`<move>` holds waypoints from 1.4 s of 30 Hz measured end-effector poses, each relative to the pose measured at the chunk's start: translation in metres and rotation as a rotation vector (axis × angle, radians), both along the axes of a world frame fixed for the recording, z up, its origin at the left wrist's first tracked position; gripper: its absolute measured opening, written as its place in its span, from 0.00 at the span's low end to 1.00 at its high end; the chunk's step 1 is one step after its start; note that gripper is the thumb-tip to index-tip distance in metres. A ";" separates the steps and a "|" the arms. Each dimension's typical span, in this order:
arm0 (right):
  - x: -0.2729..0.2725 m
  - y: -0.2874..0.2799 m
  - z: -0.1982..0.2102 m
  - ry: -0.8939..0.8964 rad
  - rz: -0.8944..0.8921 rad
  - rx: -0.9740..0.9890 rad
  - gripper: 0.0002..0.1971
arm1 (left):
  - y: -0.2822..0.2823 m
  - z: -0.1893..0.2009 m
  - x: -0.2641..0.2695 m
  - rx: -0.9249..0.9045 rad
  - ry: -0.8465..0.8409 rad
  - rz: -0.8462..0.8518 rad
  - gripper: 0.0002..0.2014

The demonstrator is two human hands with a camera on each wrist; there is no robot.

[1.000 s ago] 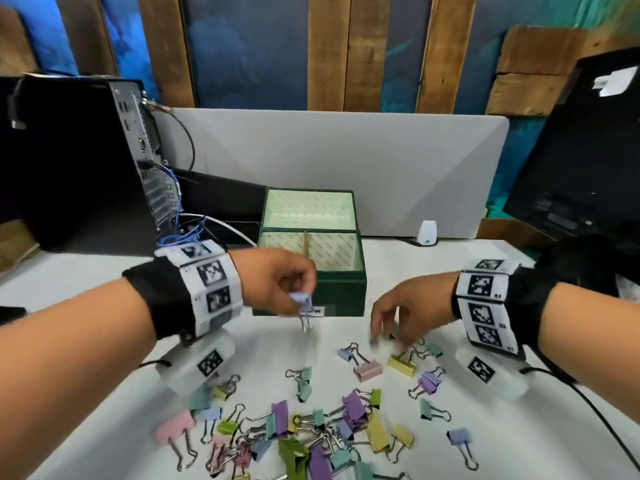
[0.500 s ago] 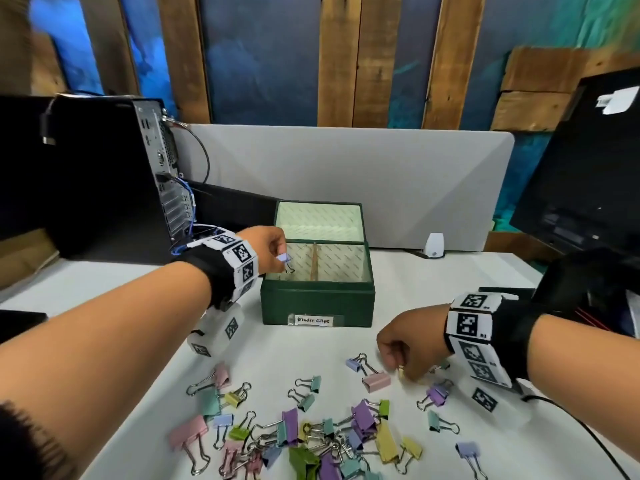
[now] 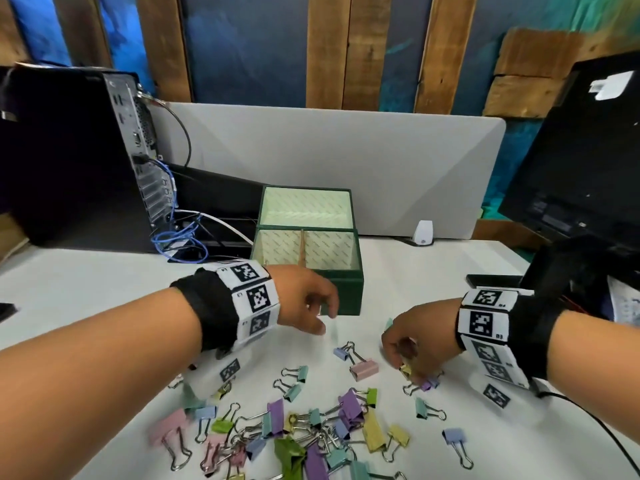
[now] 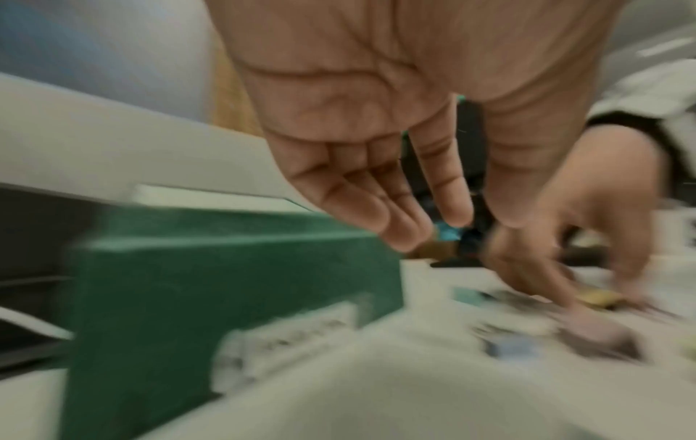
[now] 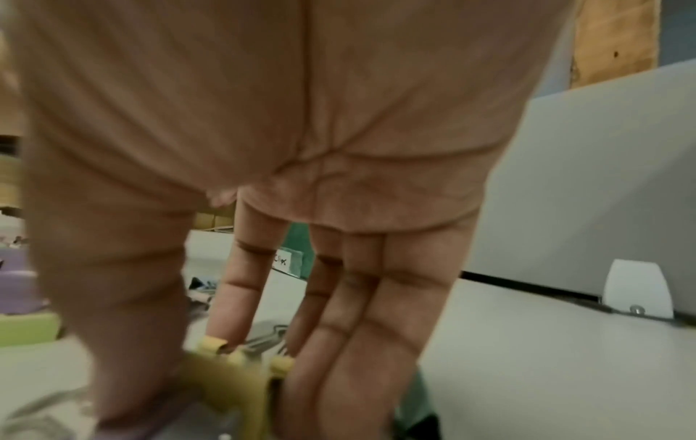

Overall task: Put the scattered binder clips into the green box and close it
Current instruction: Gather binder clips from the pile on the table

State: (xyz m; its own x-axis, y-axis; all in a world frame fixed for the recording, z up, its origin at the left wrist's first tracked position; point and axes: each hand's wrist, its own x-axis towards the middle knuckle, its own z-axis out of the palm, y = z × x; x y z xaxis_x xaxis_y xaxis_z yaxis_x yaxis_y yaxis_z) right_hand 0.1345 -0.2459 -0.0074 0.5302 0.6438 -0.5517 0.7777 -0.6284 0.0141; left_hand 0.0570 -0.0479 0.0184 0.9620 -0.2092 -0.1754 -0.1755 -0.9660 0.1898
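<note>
The green box (image 3: 344,294) stands open on the white table, its lid (image 3: 306,207) tipped back; I cannot see any clips inside. My left hand (image 3: 322,320) hovers just in front of the box (image 4: 226,268), fingers relaxed and empty (image 4: 452,226). Several pastel binder clips (image 3: 311,427) lie scattered nearer to me. My right hand (image 3: 403,362) reaches down at the right of the pile, and its thumb and fingers pinch a yellow clip (image 5: 229,378) that still touches the table. A pink clip (image 3: 363,368) lies just left of that hand.
A black computer tower (image 3: 69,161) with blue cables (image 3: 180,237) stands at the back left. A grey divider panel (image 3: 346,161) runs behind the box, with a small white device (image 3: 424,232) at its foot. A dark monitor (image 3: 581,161) is at the right.
My left hand carried a small clip to the box, let it go there and came back empty to the box's front. My right hand stayed low and closed on the yellow clip.
</note>
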 end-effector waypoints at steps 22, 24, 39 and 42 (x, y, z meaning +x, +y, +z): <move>0.007 -0.005 -0.007 0.071 -0.151 0.135 0.16 | -0.064 -0.030 0.018 0.171 0.132 -0.204 0.21; 0.007 -0.003 -0.008 0.083 -0.157 0.120 0.14 | -0.054 -0.018 0.015 0.039 0.108 -0.162 0.20; 0.022 0.086 0.084 -0.012 -0.171 0.832 0.08 | 0.077 0.038 -0.003 -0.439 -0.409 0.467 0.13; 0.020 0.113 0.087 -0.100 -0.135 0.950 0.08 | 0.082 0.034 0.001 -0.395 -0.413 0.479 0.14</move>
